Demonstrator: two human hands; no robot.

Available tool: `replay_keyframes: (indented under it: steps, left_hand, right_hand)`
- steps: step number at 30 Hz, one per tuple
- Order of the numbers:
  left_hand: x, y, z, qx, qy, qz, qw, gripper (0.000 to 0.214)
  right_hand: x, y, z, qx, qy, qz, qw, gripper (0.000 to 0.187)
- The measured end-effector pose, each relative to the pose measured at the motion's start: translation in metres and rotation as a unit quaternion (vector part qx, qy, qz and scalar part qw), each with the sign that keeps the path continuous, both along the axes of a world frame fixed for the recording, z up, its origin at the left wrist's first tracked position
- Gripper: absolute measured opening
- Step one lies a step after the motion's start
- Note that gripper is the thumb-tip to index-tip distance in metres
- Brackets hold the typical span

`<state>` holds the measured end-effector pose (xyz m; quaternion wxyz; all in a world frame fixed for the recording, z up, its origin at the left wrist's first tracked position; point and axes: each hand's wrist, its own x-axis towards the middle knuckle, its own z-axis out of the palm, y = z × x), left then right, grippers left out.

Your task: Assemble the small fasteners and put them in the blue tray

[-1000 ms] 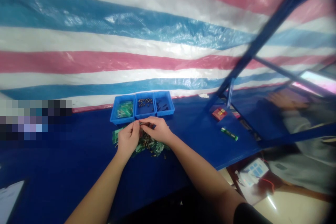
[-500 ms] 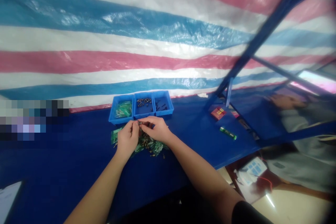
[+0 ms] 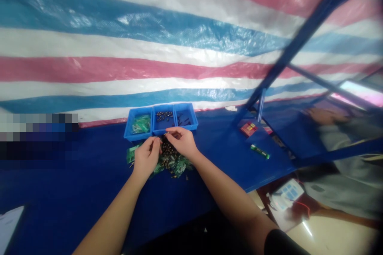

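Over a heap of small brass-coloured and dark parts mixed with green pieces (image 3: 176, 166), my left hand (image 3: 145, 156) is closed in a pinch; whatever it holds is too small to make out. My right hand (image 3: 183, 141) is closed too, thumb and forefinger together near the front rim of the middle bin, its contents likewise too small to name. Three joined blue bins stand just beyond the hands. Green pieces fill the left bin (image 3: 127, 129), small metallic parts lie in the middle bin (image 3: 160, 127), and a few dark slender parts are in the right bin (image 3: 186, 128).
On the blue table (image 3: 74, 191), a red box (image 3: 248, 128) and a green tube-like item (image 3: 260, 152) lie to the right. A blue metal frame (image 3: 278, 67) rises there, with another person's hand (image 3: 323, 115) beyond it. Striped sheeting (image 3: 134, 48) hangs behind.
My hands were together at the fingertips; now they are apart. The right hand has moved slightly up and right, toward the middle bin, while the left stays nearly in place.
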<state>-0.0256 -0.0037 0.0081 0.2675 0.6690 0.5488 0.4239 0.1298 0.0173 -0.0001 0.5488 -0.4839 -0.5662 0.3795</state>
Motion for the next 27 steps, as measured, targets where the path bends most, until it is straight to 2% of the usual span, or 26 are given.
replay_keyframes:
  steps: [5, 7, 9, 11, 15, 19, 22, 24, 25, 27]
  left_hand:
    - [0.001, -0.002, 0.0, -0.005, 0.006, 0.0, 1.0, 0.026]
    - [0.001, -0.003, 0.001, -0.005, 0.015, 0.002, 1.0, 0.026]
    - [0.001, -0.003, 0.001, -0.002, 0.024, 0.003, 1.0, 0.026]
    - [0.0, -0.003, 0.002, 0.0, 0.029, 0.002, 1.0, 0.026]
    - [0.0, -0.003, 0.002, 0.003, 0.041, -0.003, 0.999, 0.027]
    - [-0.001, -0.003, 0.002, 0.007, 0.047, -0.004, 0.999, 0.026]
    - [0.0, -0.003, 0.003, 0.014, 0.053, -0.004, 0.998, 0.027]
    - [0.0, -0.004, 0.003, 0.019, 0.058, -0.006, 0.998, 0.027]
    - [0.0, -0.004, 0.003, 0.021, 0.06, -0.006, 0.998, 0.027]
    - [-0.001, -0.003, 0.003, 0.022, 0.062, -0.002, 0.998, 0.027]
  right_hand:
    - [0.018, 0.01, 0.002, -0.126, 0.019, -0.1, 0.987, 0.034]
    - [0.029, 0.013, 0.005, -0.136, 0.001, -0.142, 0.981, 0.037]
    - [0.04, 0.016, 0.007, -0.117, -0.076, -0.195, 0.971, 0.035]
    - [0.049, 0.018, 0.007, -0.12, -0.123, -0.216, 0.961, 0.033]
    - [0.054, 0.02, 0.008, -0.145, -0.127, -0.187, 0.963, 0.034]
    - [0.049, 0.015, 0.013, -0.051, -0.2, -0.182, 0.961, 0.028]
    - [0.046, 0.009, 0.017, -0.006, -0.262, -0.087, 0.961, 0.023]
    - [0.044, 0.007, 0.018, 0.0, -0.313, -0.023, 0.95, 0.019]
    - [0.043, 0.007, 0.017, 0.002, -0.333, -0.016, 0.943, 0.018]
    - [0.045, 0.009, 0.016, 0.021, -0.349, -0.056, 0.935, 0.018]
